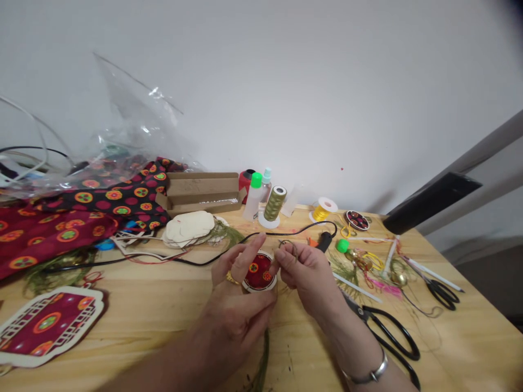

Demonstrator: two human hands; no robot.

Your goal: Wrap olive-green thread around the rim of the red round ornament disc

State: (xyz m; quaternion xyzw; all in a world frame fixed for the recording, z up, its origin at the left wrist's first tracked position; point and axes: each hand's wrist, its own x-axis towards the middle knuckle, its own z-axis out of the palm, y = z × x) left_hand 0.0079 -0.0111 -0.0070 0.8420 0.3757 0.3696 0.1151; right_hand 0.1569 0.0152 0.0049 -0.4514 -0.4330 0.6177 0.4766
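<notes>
A small round ornament (260,271) with dark red flowered fabric and a pale rim sits in my left hand (239,299), whose fingers wrap round its edge. At the ornament's right side, my right hand (310,277) is closed in a pinch, thumb against forefinger. A thin dark olive cord (293,246) loops up from those fingertips; where it joins the ornament is hidden by my fingers. Below my left hand hangs a strand of olive green threads (263,359), like a tassel.
Large black-handled scissors (392,332) lie by my right forearm, smaller scissors (443,294) farther right. Behind my hands stand an olive thread spool (274,206), a green-capped bottle (254,195) and an open cardboard box (200,193). Patterned fabric (90,212) and a framed ornament (51,324) lie left.
</notes>
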